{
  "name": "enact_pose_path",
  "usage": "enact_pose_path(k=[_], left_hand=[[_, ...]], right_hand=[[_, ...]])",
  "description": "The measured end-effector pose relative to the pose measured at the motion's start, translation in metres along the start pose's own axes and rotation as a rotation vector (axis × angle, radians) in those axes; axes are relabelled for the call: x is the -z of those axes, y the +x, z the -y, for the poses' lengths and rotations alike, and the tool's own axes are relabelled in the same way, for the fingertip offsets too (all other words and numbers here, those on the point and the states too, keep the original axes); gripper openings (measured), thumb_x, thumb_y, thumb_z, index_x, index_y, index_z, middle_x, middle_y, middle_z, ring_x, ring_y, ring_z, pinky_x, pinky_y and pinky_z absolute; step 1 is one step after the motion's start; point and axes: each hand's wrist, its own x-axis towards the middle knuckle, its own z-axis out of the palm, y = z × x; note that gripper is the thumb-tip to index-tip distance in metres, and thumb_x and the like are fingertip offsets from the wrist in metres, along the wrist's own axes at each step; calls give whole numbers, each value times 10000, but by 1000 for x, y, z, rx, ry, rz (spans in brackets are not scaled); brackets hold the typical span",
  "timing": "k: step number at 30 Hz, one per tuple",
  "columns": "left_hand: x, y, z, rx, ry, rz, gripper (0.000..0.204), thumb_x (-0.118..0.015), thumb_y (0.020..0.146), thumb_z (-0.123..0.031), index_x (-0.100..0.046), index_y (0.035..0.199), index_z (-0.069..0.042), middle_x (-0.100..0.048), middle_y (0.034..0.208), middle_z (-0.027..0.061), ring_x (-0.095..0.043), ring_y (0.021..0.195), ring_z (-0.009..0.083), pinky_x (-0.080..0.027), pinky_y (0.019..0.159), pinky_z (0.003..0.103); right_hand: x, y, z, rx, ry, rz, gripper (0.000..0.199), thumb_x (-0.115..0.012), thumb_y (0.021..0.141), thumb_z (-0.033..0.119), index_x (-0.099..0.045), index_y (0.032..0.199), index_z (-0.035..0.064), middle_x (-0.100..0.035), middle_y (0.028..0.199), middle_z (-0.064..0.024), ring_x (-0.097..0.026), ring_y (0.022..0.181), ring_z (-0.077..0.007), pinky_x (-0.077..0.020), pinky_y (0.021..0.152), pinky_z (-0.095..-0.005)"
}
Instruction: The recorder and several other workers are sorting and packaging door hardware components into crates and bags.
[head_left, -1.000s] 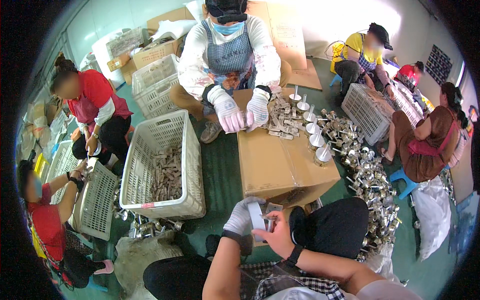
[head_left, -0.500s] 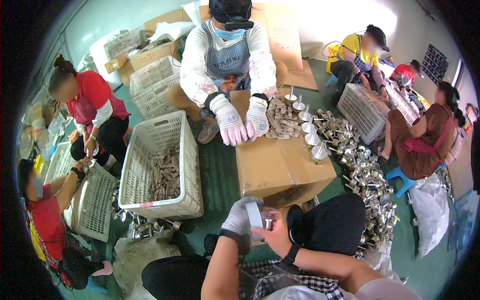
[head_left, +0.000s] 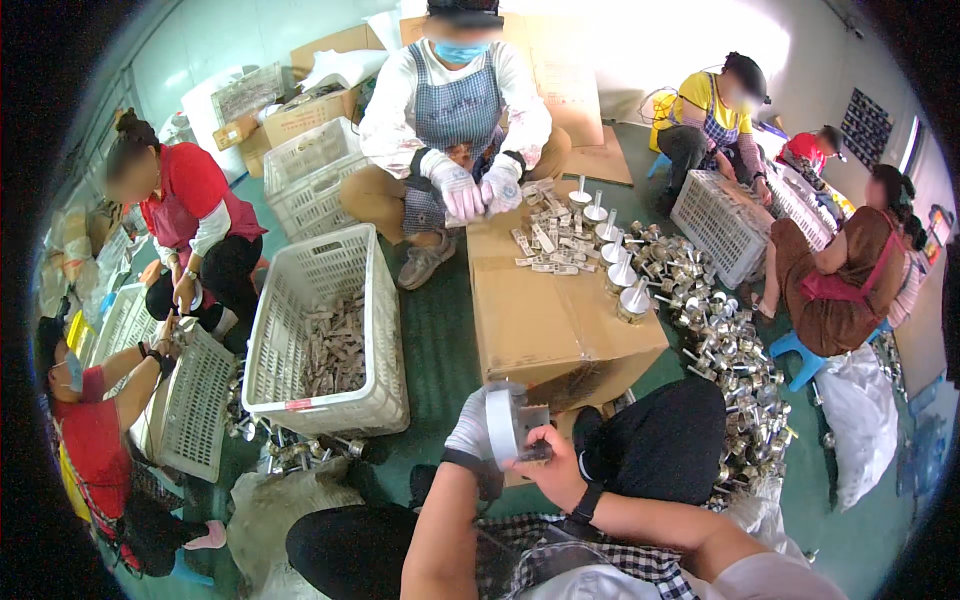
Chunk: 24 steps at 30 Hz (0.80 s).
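Note:
My left hand, in a pale glove, is closed round a white ring-shaped roll with a grey-brown toothed-looking flap on its right side. It looks like a roll of tape in a cutter, but blur hides the detail. My bare right hand, a dark band at its wrist, pinches the lower right edge of the same thing with thumb and finger. Both hands are held just in front of the brown cardboard box. On its top lie flat grey metal pieces and a row of metal cups with stemmed white discs.
A white plastic crate with similar flat pieces stands at left. Metal cups with stems are heaped right of the box. Across it sits a gloved co-worker; others work at both sides. A white sack lies at right.
The roll in my hands has turned and risen slightly, its flap now showing. The co-worker opposite has drawn both gloved hands back from the box top and leaned upright.

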Motion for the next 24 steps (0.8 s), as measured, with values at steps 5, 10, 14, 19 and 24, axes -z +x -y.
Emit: enact_pose_path(k=[5, 10, 14, 19, 24], left_hand=[[-17, -17, -3, 35, -7, 15, 199, -520, 848, -205, -613, 930, -49, -627, 727, 75, -573, 613, 209, -499, 580, 313], [-10, -2, -1, -46, -87, 16, 192, -505, 860, -200, -604, 925, -50, -620, 701, 77, -574, 566, 210, -491, 520, 299], [-12, 2, -1, 8, -100, 49, 190, -499, 864, -205, -593, 904, -45, -603, 675, 84, -580, 544, 230, -492, 491, 295], [-24, -1, 6, 2, 2, -85, 210, -503, 856, -236, -582, 887, -44, -593, 673, 81, -584, 561, 240, -502, 522, 318], [-16, -17, 10, -12, -101, 18, 265, -553, 810, -307, -624, 932, -82, -583, 662, 71, -570, 575, 195, -514, 561, 342]], right_hand=[[7, -6, 7, 188, -172, 21, 366, -794, 681, 69, -483, 872, 78, -509, 796, 20, -512, 736, -59, -445, 632, -216], [8, -3, 1, 238, -217, 2, 372, -810, 675, 106, -482, 849, 75, -511, 768, 17, -501, 696, -59, -435, 618, -227], [16, 2, -3, 221, -238, 1, 377, -815, 678, 137, -486, 851, 77, -503, 770, -1, -492, 689, -75, -436, 626, -228], [23, -1, -10, 134, -223, 43, 382, -821, 661, 144, -493, 843, 73, -502, 777, -13, -489, 714, -91, -434, 651, -239], [20, 1, -24, 196, -311, -19, 365, -812, 654, 124, -491, 817, 66, -506, 751, -2, -489, 710, -91, -431, 646, -244]])
